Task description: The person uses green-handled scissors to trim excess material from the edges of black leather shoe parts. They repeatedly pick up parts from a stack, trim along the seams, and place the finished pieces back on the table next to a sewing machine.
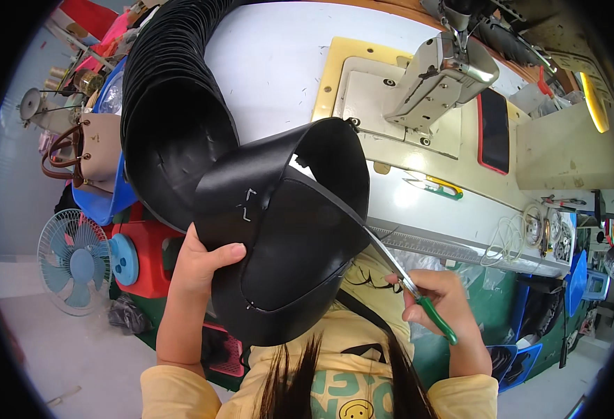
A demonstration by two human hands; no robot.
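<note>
My left hand [205, 262] grips a black leather boot upper [286, 244] at its near left edge, thumb on the outer face. The upper is curved into an open tube, with a curved seam and small whitish marks on its side. My right hand [438, 293] is closed around green-handled scissors [390, 262], whose metal blades point up and left to the upper's right edge. Their tips are hard to make out against the black material. Left of the upper, a long nested stack of similar black pieces [174, 84] curves away across the white table [265, 49].
Beyond the upper stands a sewing machine [446, 77]. Thread snips [441, 187] and a red-edged phone [493, 133] lie near it, with a metal ruler [418, 244] along the table's front edge. At left are a handbag [102, 150], a fan [76, 262] and a red container [143, 248].
</note>
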